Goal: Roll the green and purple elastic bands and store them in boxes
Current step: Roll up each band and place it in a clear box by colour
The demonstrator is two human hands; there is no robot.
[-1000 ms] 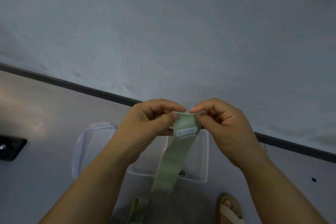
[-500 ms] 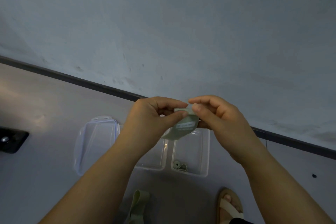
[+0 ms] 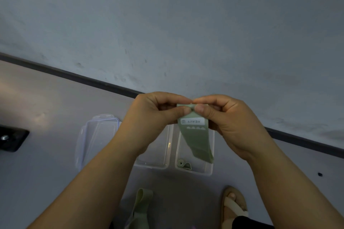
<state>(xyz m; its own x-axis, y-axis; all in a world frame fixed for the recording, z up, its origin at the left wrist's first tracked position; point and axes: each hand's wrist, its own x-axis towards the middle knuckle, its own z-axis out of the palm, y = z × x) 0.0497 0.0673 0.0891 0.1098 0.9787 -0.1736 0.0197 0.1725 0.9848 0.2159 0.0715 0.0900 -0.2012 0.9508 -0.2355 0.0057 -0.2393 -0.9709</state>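
Head view, looking down: both hands meet at the top edge of a green band (image 3: pixel 195 139). The left hand (image 3: pixel 154 115) and the right hand (image 3: pixel 229 122) each pinch it between thumb and curled fingers, thumbs nearly touching. The first turn looks barely started. The rest of the band hangs free below a white label (image 3: pixel 193 121), its tail dangling above the right box (image 3: pixel 209 171).

On the floor (image 3: pixel 46 98), closest to the person, lie a second green band (image 3: pixel 141 206), loose and unrolled, and a sandalled foot (image 3: pixel 234 208). Beyond them stand two clear boxes side by side. The right one holds a rolled green band (image 3: pixel 183 164) at its near end; the left box (image 3: pixel 154 165) seems to hold nothing. A clear lid (image 3: pixel 96 135) lies just left of them. Farther off are a dark object (image 3: pixel 11 138), the skirting (image 3: pixel 74 76) and the wall (image 3: pixel 167 24).

The likely risk is the springy strip. If either pinch loosens, the started turn would pop open. Uneven rolling by the two thumbs would skew the coil into a cone, which could unwind once it is in the box.
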